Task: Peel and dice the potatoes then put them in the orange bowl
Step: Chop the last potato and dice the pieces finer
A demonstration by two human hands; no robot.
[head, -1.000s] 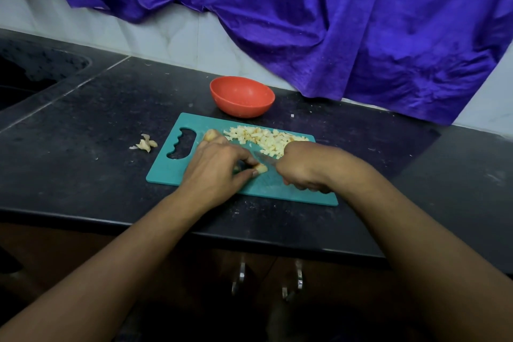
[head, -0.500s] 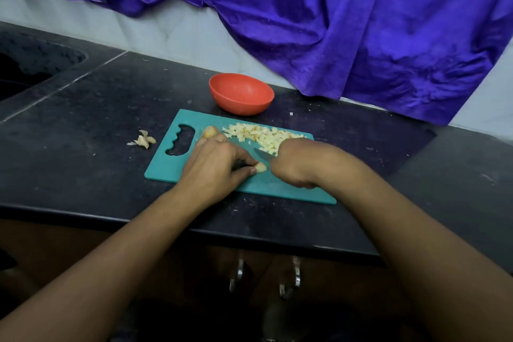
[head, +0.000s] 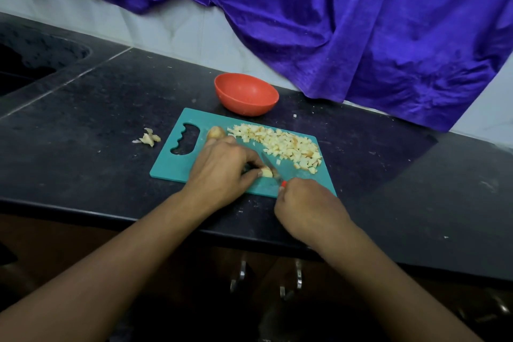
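I see a teal rectangular cutting board [head: 172, 166] of smooth, matt plastic. At its twelve o'clock the round orange bowl [head: 244, 100] looks plastic too, with a faint sheen. Under both lies a black stone counter [head: 83, 153], speckled and polished. At one o'clock of my view hangs a purple cloth [head: 361, 22], creased, with a satin shine. At eleven o'clock the white wall tiles [head: 172, 33] are glossy. The small knife [head: 270, 165] has a bright metal blade and a red plastic handle. The cut potato piece [head: 267, 173] and the diced potato heap [head: 286, 146] look pale and matt. At six o'clock the metal cabinet handles [head: 298, 276] gleam.

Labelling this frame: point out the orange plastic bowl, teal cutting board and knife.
orange plastic bowl [head: 244, 89]: head view, inner wall.
teal cutting board [head: 172, 169]: head view, bare left corner.
knife [head: 266, 159]: head view, blade.
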